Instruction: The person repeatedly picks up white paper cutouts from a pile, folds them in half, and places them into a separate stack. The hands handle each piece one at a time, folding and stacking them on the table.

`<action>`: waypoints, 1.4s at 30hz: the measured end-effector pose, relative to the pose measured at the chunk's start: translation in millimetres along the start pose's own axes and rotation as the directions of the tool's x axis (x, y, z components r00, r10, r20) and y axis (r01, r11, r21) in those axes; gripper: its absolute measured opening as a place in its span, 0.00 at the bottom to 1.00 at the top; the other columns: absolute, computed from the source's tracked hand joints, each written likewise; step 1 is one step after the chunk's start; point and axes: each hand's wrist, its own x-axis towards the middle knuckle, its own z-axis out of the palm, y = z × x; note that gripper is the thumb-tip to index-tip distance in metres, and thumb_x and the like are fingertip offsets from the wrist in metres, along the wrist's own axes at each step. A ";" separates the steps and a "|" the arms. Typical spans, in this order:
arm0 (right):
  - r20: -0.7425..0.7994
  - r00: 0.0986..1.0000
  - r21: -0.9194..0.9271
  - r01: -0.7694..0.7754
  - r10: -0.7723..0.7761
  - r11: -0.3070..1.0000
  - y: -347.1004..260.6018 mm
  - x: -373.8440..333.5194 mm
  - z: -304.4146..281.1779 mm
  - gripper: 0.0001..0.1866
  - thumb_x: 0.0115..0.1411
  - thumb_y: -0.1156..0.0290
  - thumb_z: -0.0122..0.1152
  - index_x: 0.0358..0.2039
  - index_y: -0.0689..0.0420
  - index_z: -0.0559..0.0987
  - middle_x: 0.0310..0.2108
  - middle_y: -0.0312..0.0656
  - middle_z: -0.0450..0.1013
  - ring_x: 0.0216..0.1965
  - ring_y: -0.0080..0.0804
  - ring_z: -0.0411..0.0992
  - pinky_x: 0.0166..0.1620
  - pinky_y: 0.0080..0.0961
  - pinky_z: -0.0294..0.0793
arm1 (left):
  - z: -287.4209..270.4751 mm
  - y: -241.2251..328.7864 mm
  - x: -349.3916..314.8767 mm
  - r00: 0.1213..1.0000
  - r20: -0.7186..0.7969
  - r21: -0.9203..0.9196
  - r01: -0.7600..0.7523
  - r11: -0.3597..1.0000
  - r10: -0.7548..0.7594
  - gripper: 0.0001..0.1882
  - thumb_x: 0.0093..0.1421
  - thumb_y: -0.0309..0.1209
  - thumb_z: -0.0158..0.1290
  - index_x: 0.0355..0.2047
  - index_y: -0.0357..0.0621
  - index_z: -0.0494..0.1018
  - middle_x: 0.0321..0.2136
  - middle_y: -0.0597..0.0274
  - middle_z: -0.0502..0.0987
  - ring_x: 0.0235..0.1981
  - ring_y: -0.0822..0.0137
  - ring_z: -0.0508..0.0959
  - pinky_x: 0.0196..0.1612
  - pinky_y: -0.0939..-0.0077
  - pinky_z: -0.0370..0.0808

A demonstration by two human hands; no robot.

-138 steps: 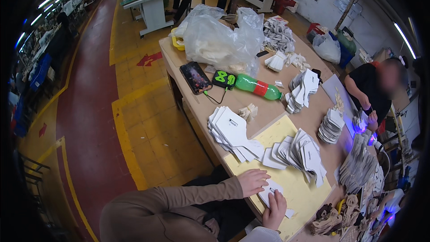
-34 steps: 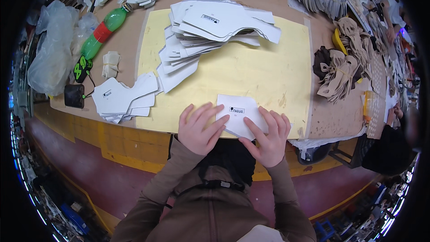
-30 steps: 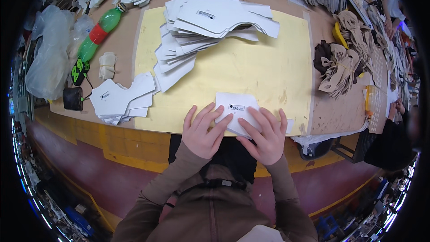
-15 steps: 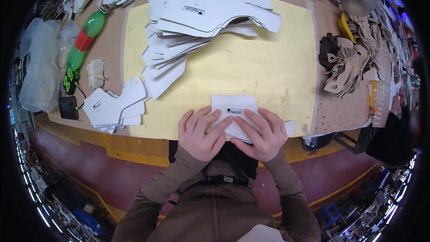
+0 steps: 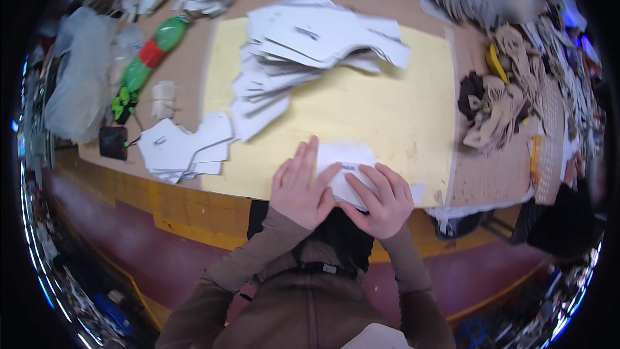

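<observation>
A white cut piece (image 5: pixel 345 150) with a small dark printed mark lies at the table's front edge. My left hand (image 5: pixel 298 184) rests flat along its left side, fingers stretched out and the index finger reaching onto the piece. On its right part lie the spread fingers of my right hand (image 5: pixel 381 200). Both thumbs are low, near the table edge. The hands cover the lower part of the piece. A white scrap (image 5: pixel 418 192) shows just right of my right hand.
Fanned white cut pieces (image 5: pixel 297 35) lie on the yellow sheet (image 5: pixel 361 110), with more pieces (image 5: pixel 171 148) at left. Further left are a green bottle (image 5: pixel 155 52), a clear plastic bag (image 5: pixel 81 84) and a dark pouch (image 5: pixel 113 143). Beige cut pieces (image 5: pixel 500 113) lie at right, near a seated person (image 5: pixel 565 220).
The whole view has shifted, so the table items sit lower and, at left, further right. My left hand's fingers have straightened along the white piece's left side; my right hand stays on it.
</observation>
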 end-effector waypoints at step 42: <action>0.204 0.896 0.933 -0.300 0.394 0.198 -79.7 23.3 -34.4 0.03 0.62 0.83 0.62 0.36 0.68 0.79 0.35 0.42 0.76 0.37 0.25 0.73 0.44 0.21 0.72 | -56.4 15.4 -11.3 0.872 -0.487 -0.560 -0.352 0.750 0.045 0.15 0.54 0.11 0.60 0.41 0.37 0.78 0.38 0.50 0.83 0.41 0.58 0.85 0.45 0.67 0.84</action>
